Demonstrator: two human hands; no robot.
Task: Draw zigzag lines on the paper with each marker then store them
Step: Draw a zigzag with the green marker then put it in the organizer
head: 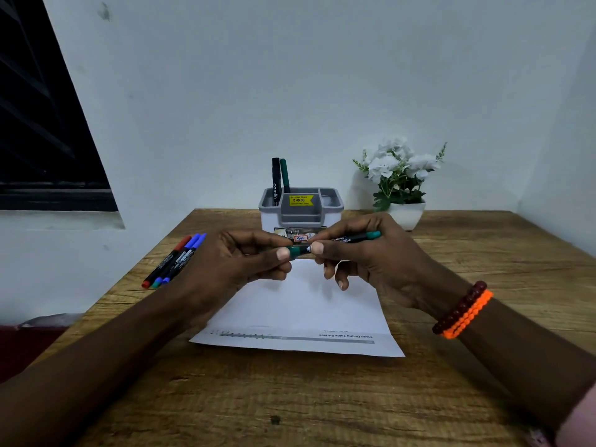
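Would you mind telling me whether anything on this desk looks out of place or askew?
Only mildly: the paper lies slightly skewed on the table, printed text upside down to the viewer. Three markers lie loose at the left; two stand in the organizer. Nothing is spilled or damaged.

Home study corner: wooden desk (pixel 451 398), pen organizer (pixel 301 209), potted flowers (pixel 400 175), window (pixel 38 124).
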